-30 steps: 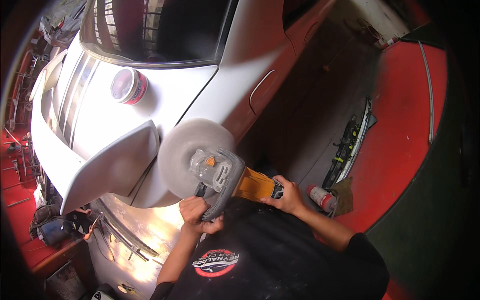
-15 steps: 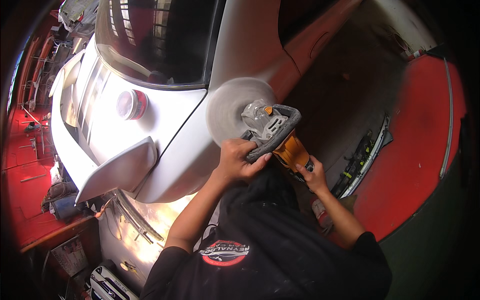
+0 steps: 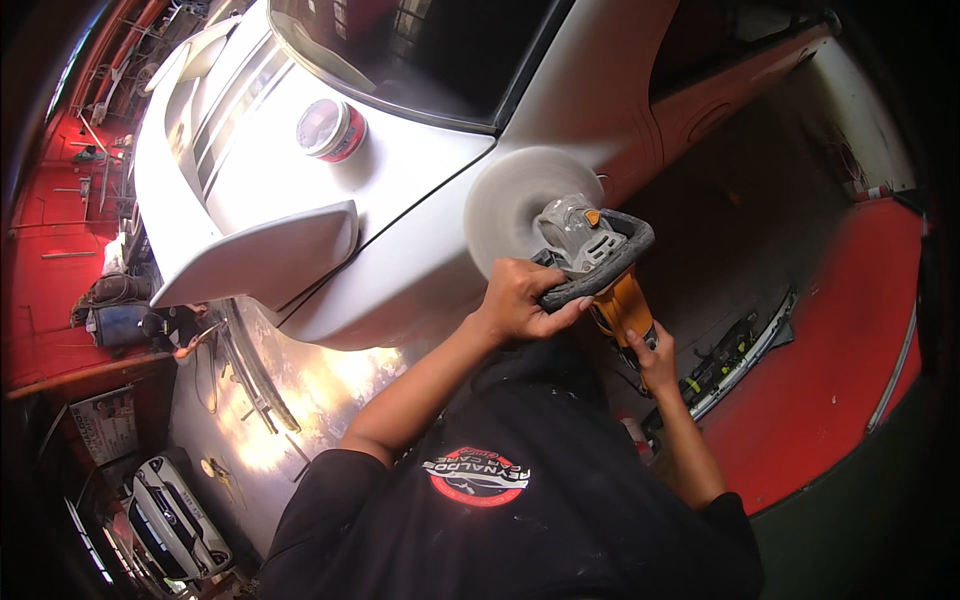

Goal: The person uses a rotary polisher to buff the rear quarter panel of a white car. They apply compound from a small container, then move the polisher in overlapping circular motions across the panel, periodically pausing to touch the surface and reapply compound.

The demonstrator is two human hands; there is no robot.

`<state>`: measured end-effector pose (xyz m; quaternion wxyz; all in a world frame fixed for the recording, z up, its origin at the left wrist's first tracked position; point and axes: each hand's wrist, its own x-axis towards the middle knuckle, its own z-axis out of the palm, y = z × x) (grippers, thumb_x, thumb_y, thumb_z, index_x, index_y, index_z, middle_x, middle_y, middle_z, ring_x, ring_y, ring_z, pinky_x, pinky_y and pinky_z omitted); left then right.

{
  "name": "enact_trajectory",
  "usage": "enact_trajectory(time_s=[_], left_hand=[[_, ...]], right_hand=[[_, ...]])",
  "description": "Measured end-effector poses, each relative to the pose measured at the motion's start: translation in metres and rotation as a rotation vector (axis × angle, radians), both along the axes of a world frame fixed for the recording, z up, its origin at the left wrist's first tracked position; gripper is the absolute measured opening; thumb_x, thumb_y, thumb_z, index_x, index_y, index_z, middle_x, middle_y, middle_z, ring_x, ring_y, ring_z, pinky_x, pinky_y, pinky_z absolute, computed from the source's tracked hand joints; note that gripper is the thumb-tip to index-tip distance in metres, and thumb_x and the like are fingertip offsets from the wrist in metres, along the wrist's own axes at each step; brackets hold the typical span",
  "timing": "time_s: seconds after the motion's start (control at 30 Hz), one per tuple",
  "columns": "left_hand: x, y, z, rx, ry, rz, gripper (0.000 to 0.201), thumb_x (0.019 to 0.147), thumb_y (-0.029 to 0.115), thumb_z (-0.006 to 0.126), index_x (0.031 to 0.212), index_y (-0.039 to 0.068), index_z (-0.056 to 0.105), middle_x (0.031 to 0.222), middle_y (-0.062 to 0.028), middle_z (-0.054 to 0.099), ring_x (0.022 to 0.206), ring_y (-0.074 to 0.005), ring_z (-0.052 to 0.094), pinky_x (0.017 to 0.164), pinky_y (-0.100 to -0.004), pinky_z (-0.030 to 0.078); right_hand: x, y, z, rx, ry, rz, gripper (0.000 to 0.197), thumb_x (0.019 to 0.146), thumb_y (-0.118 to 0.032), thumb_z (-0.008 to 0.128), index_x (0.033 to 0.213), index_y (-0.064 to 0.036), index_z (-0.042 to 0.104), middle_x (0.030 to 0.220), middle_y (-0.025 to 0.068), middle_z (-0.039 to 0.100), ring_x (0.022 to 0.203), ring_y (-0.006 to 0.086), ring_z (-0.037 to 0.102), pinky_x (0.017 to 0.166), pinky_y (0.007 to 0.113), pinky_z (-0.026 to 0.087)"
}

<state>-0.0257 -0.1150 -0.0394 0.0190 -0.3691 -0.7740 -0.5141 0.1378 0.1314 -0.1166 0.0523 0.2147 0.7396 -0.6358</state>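
Observation:
My left hand (image 3: 520, 302) is closed round the black loop handle of a polisher (image 3: 622, 300) with an orange body and grey head. My right hand (image 3: 655, 360) grips the rear end of the same polisher. Its round whitish pad (image 3: 500, 205) looks blurred, as if spinning, and lies against the side panel of a white car (image 3: 425, 265), just below the corner of the rear window. On the car's rear lid stands a red tub with a pale lid (image 3: 332, 132). A white spoiler (image 3: 265, 258) rises nearer me, left of the polisher.
At right, a detached trim strip (image 3: 745, 362) with dark and yellow-green parts lies by a red surface (image 3: 815, 400). Long curved strips (image 3: 245, 355) lie on the floor at left, near a blue container (image 3: 118, 326). Another car (image 3: 178, 515) shows at lower left.
My view has shifted, so the car and tub sit further right and higher. Both hands keep hold of the polisher, whose pad is slightly further down the panel from the window corner.

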Motion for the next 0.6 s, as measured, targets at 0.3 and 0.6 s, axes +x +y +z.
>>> enact_trajectory(time_s=[0.3,0.6], left_hand=[[0.044,-0.011,-0.043,-0.021,0.014,0.191,0.036,0.071,0.026,0.077,0.057,0.006,0.051,0.051,-0.0102,0.044,0.043,-0.0298,0.045,0.046,-0.0391,0.035],[0.069,0.009,-0.078,0.037,-0.001,0.322,0.033,0.072,0.025,0.079,0.057,0.009,0.056,0.052,-0.0076,0.050,0.045,-0.0296,0.051,0.046,-0.0384,0.039]], right_hand=[[-0.010,0.026,-0.021,0.119,-0.103,0.214,0.054,0.083,-0.046,0.083,0.112,-0.0016,0.071,0.096,0.0091,0.077,0.091,0.0170,0.072,0.083,0.033,0.054],[-0.044,0.068,-0.035,0.283,-0.187,0.437,0.060,0.079,-0.050,0.084,0.116,-0.0041,0.070,0.101,0.0135,0.078,0.097,0.0261,0.076,0.087,0.037,0.055]])
